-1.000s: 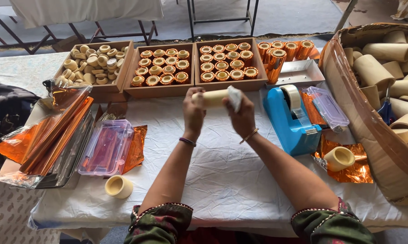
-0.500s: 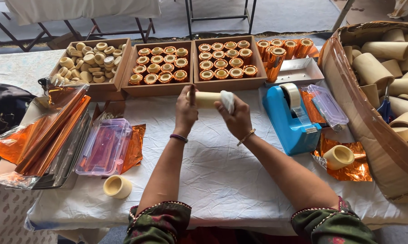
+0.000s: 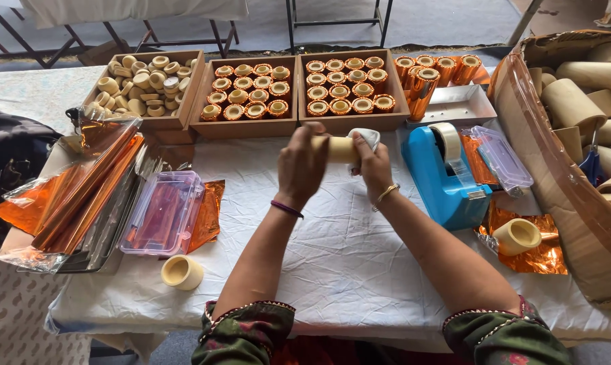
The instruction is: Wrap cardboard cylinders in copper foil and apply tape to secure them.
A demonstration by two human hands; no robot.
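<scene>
While gripped: cream tube (image 3: 337,149), blue dispenser (image 3: 446,177) beside.

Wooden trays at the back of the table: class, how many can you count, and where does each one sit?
3. Left tray holds plain cream rings; middle tray holds foil-wrapped rings; right tray, beyond the hands, holds more wrapped rings. All three stand side by side, and none looks hidden.

The tube (image 3: 337,149) in my hands looks like matt, smooth cardboard, and the rag (image 3: 368,139) on it is soft white cloth. The table cover (image 3: 346,250) is wrinkly white cloth too. The orange foil sheets (image 3: 82,189) are shiny. The tape holder (image 3: 441,179) is smooth blue plastic. The trays (image 3: 245,125) look like plain wood.
</scene>
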